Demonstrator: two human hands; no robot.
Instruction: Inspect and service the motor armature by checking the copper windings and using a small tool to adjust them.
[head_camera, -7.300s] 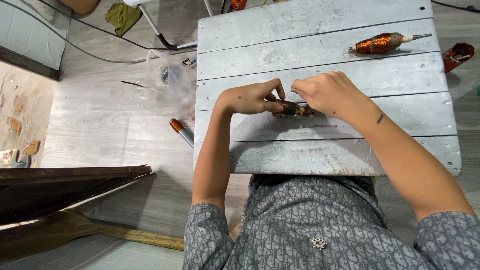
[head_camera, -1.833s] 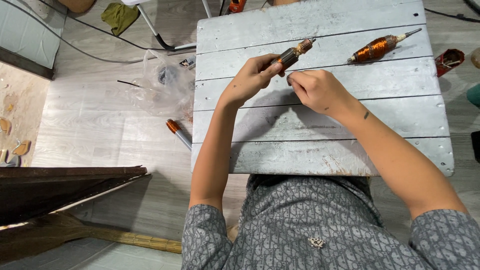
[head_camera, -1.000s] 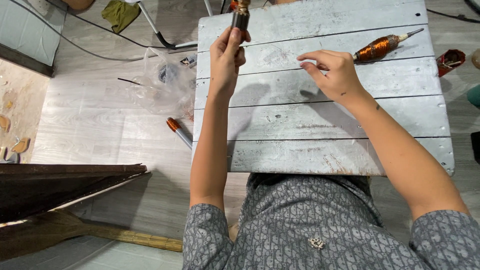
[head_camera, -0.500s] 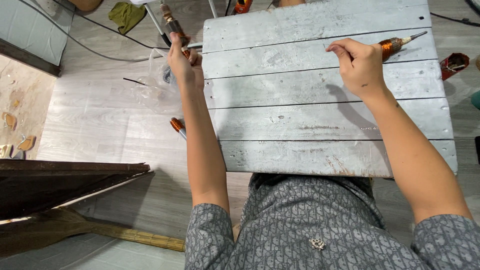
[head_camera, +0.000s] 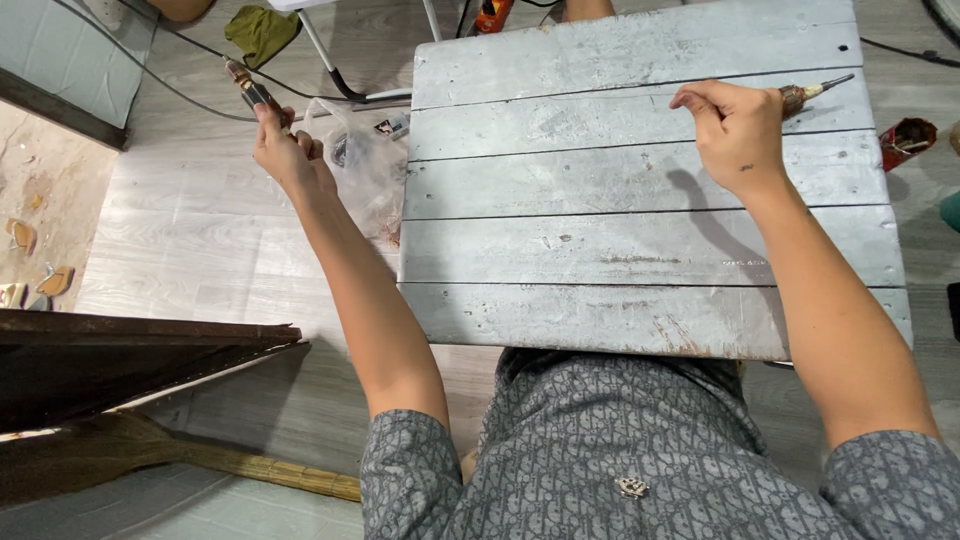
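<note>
Left hand (head_camera: 283, 150) gripping copper rotor (head_camera: 246, 86) above plastic bag (head_camera: 362, 170), right hand (head_camera: 737, 130) clasping second rotor (head_camera: 806, 93) on table (head_camera: 640, 240)

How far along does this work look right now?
One copper-wound rotor is held by the left hand out over the plastic bag, off the table. The right hand is on a second rotor on the table, apparently yet to be worked.

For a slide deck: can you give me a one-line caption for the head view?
Left hand holds a copper-wound part out over the floor; right hand grips another on the grey plank table.
</note>
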